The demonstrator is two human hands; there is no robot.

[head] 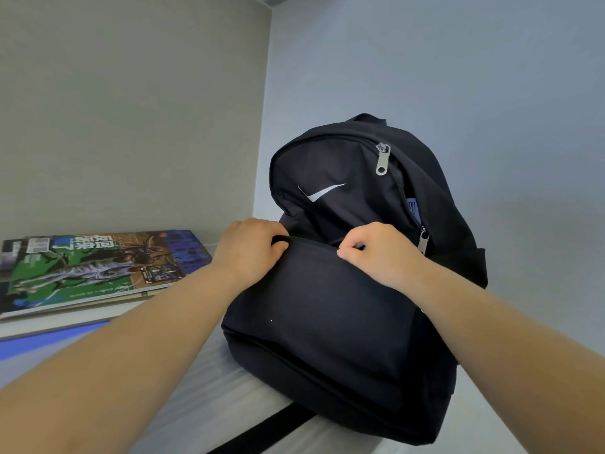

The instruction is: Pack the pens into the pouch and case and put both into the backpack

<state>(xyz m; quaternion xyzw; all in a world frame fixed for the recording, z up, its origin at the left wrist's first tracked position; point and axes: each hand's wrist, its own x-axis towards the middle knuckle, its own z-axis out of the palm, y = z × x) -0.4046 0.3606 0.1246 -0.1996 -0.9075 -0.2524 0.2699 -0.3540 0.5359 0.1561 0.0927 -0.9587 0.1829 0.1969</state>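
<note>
Grey walls (131, 109) back a black backpack (327, 322); left grip (252, 247) clutches its front-pocket rim, right grip (373, 249) pinches, apparently, the pocket zipper (314, 241).

- Your left hand (252, 249) grips the top edge of the front pocket (320, 309) on the black backpack (353, 198).
- Your right hand (376, 252) pinches the same zipper edge, near your left.
- A metal zipper pull (423, 241) hangs just right of your right hand.
- Magazines (98, 267) lie left of your left hand.
</note>
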